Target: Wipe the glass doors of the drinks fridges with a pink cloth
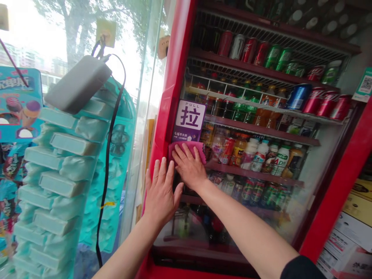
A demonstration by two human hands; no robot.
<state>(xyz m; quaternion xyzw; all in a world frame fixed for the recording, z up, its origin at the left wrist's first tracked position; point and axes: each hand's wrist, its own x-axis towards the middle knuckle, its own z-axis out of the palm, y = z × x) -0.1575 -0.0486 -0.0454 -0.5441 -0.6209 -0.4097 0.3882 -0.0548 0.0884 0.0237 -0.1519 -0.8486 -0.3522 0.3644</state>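
Observation:
My right hand (188, 166) presses a pink cloth (186, 149) flat against the glass door (232, 228) of a red drinks fridge, with its fingers spread over the cloth. My left hand (161, 190) lies open on the glass just below and left of the cloth, close to the door's red frame (171, 81). A purple "PULL" sticker (188, 120) sits directly above the cloth.
Cans and bottles fill the fridge's shelves (255, 131) behind the glass. To the left stands a stack of pale teal packs (58, 182) beneath a grey box (78, 84) with a black cable (108, 162). Cardboard boxes (351, 232) stand at lower right.

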